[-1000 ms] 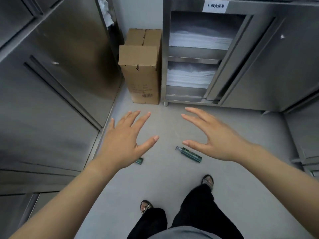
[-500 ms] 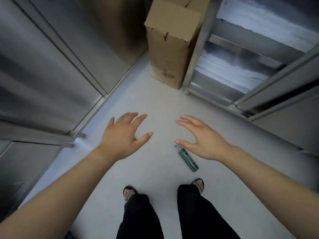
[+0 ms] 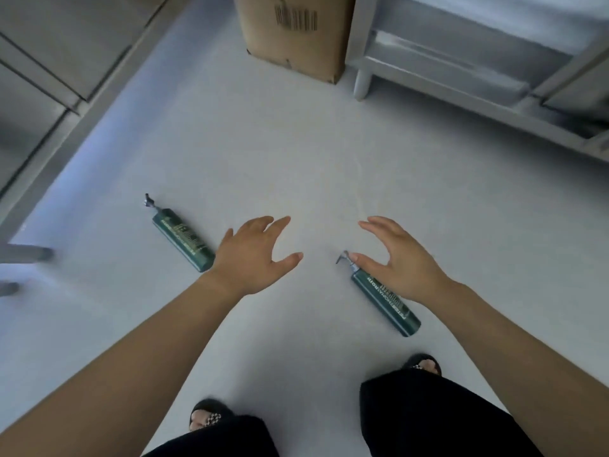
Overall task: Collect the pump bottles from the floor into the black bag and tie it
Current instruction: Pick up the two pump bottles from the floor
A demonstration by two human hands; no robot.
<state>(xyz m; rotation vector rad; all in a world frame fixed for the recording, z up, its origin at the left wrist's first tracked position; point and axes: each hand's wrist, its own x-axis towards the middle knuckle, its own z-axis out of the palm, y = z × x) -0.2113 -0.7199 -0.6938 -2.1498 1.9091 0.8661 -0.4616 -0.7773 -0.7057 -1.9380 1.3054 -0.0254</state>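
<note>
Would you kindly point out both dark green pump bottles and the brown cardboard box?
Left dark green pump bottle [image 3: 183, 240], head view, label mid-body.
Right dark green pump bottle [image 3: 389, 303], head view, lettered body.
Brown cardboard box [image 3: 295, 37], head view, front face.

The view now tips further down than a second ago, so the cardboard box [image 3: 293, 34] and the steel shelf unit [image 3: 461, 70] slide to the top edge. The left hand [image 3: 253, 255] no longer covers the left pump bottle [image 3: 181, 239], which now shows whole beside the wrist. The right hand [image 3: 398, 262] sits lower, its thumb over the pump end of the right pump bottle [image 3: 385, 300]. Both hands are spread, holding nothing.
</note>
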